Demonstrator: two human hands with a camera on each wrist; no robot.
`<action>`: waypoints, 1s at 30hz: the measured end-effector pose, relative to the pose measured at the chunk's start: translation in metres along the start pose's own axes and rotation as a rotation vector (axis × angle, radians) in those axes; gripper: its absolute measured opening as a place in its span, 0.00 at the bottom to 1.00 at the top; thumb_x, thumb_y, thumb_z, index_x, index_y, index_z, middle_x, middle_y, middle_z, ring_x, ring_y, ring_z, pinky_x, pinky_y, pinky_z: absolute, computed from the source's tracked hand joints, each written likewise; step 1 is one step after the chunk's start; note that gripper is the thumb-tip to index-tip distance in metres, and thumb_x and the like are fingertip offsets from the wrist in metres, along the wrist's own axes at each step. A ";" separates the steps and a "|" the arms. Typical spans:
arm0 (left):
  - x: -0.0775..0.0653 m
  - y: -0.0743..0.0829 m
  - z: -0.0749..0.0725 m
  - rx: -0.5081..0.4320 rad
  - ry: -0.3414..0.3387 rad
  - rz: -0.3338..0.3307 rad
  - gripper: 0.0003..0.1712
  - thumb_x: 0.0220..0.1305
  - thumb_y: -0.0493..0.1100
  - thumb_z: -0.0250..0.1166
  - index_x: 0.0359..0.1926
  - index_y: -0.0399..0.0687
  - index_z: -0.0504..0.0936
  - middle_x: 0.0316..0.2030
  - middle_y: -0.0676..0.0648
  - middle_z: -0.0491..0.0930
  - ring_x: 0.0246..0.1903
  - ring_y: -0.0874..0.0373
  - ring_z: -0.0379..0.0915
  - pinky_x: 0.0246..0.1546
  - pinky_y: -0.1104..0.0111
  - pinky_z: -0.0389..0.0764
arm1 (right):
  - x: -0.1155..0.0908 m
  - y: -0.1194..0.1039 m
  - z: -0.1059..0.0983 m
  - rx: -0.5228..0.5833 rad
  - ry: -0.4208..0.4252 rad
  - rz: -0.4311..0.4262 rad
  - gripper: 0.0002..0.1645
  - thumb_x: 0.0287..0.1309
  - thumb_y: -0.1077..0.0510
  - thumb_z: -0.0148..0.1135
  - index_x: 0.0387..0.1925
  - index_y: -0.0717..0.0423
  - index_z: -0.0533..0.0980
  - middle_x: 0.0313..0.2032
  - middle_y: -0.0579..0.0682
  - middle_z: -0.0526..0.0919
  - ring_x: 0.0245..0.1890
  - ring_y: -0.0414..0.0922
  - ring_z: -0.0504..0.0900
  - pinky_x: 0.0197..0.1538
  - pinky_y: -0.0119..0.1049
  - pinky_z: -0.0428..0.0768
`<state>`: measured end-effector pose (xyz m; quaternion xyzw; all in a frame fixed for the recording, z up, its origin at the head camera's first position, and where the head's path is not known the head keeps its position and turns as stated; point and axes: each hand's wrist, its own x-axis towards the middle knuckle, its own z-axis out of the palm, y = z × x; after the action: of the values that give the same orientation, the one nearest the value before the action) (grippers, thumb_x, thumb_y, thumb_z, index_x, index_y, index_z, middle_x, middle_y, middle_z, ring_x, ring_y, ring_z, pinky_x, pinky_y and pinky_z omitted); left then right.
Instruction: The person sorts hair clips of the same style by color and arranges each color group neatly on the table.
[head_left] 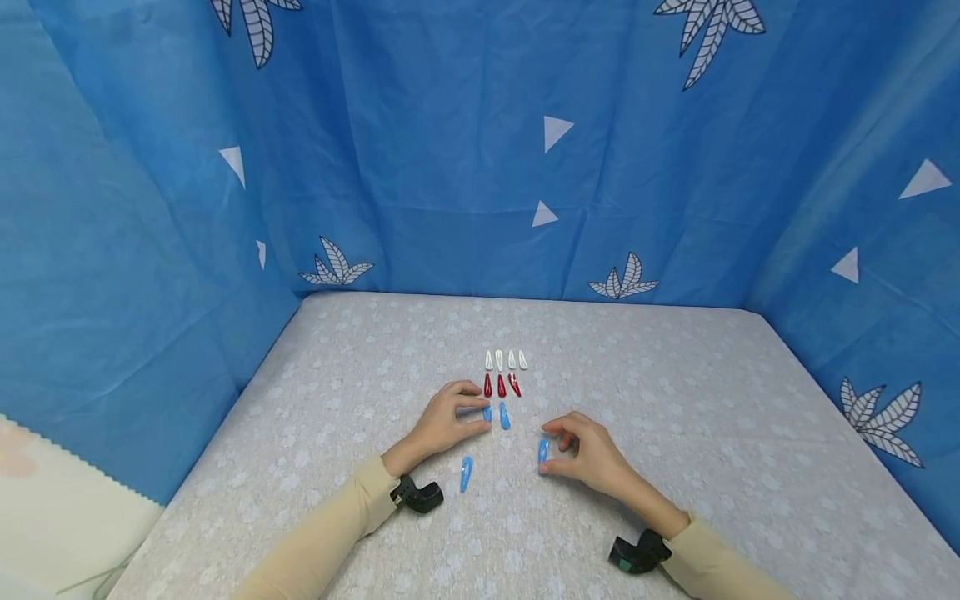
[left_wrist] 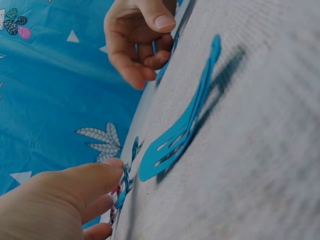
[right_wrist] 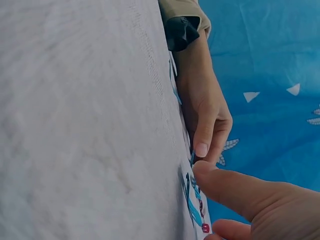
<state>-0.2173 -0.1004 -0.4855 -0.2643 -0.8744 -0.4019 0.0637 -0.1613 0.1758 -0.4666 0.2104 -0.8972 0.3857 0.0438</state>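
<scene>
My left hand [head_left: 446, 419] holds a blue hair clip [head_left: 487, 414] by its ends, between thumb and fingertips, at the left of a row. A second blue hair clip [head_left: 505, 415] lies just right of it. My right hand [head_left: 588, 454] is low over the table, thumb and fingers parted around another blue hair clip [head_left: 543, 452]; its fingers look loosely bent in the left wrist view. One more blue hair clip [left_wrist: 180, 130] rests large and near in the left wrist view, below the left hand.
Beyond the blue clips lie three red hair clips [head_left: 502, 386] side by side, the rightmost slanted. A row of several white hair clips [head_left: 498, 360] is behind them. The table [head_left: 675, 392] has a pale patterned cloth. Blue curtains [head_left: 465, 150] surround its back and sides.
</scene>
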 end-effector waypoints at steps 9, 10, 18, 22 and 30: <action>0.000 0.000 -0.001 0.018 -0.017 -0.001 0.21 0.54 0.47 0.74 0.48 0.43 0.87 0.54 0.42 0.78 0.60 0.44 0.70 0.60 0.49 0.72 | -0.001 0.000 0.004 -0.038 0.001 -0.017 0.29 0.34 0.53 0.83 0.43 0.54 0.83 0.28 0.41 0.74 0.28 0.35 0.70 0.31 0.28 0.73; 0.000 0.000 -0.001 0.022 -0.017 0.001 0.21 0.54 0.47 0.74 0.48 0.43 0.87 0.55 0.42 0.78 0.60 0.44 0.70 0.60 0.49 0.72 | -0.001 0.000 0.005 -0.039 0.000 -0.017 0.29 0.34 0.52 0.83 0.43 0.54 0.83 0.28 0.41 0.74 0.28 0.35 0.70 0.31 0.28 0.72; -0.001 0.001 0.000 0.026 -0.017 -0.005 0.21 0.54 0.47 0.74 0.48 0.43 0.87 0.55 0.42 0.78 0.61 0.44 0.70 0.61 0.49 0.71 | -0.002 0.000 0.006 -0.082 0.002 -0.021 0.29 0.33 0.50 0.84 0.42 0.52 0.83 0.28 0.39 0.74 0.28 0.33 0.69 0.32 0.28 0.71; -0.001 0.001 0.000 0.028 -0.015 -0.006 0.21 0.54 0.47 0.74 0.48 0.43 0.87 0.55 0.42 0.78 0.61 0.44 0.69 0.61 0.49 0.71 | -0.003 0.000 0.007 -0.099 0.001 -0.027 0.29 0.34 0.50 0.83 0.42 0.53 0.83 0.28 0.39 0.74 0.29 0.33 0.69 0.32 0.28 0.71; 0.000 0.000 0.002 0.046 -0.003 0.014 0.21 0.53 0.47 0.75 0.48 0.43 0.87 0.54 0.42 0.79 0.60 0.45 0.71 0.60 0.50 0.72 | -0.005 -0.002 0.007 -0.127 0.009 -0.021 0.29 0.34 0.49 0.83 0.41 0.53 0.83 0.28 0.39 0.73 0.28 0.34 0.69 0.32 0.28 0.71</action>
<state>-0.2166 -0.0991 -0.4863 -0.2696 -0.8816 -0.3809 0.0711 -0.1556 0.1713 -0.4712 0.2148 -0.9175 0.3283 0.0649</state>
